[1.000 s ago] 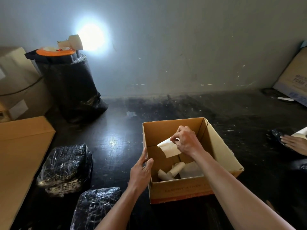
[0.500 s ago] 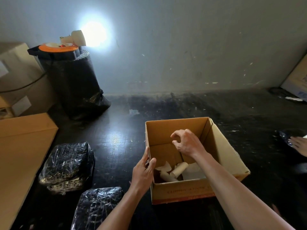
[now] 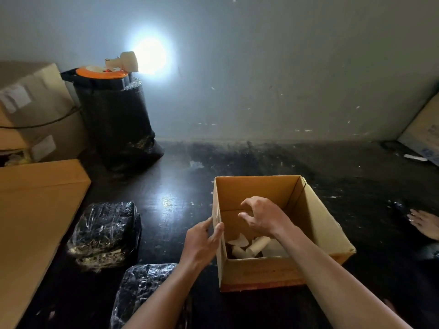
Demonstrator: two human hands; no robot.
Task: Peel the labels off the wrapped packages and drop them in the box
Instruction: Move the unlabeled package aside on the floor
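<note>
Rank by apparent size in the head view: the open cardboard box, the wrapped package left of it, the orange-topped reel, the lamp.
1. Open cardboard box, largest.
2. Wrapped package, though nearness to the camera may flatter both.
3. Orange-topped reel.
4. Lamp, smallest; both sit farther back, so true sizes are unsure.

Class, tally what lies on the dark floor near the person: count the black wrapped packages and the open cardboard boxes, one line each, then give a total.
Black wrapped packages: 2
Open cardboard boxes: 1
Total: 3
</note>
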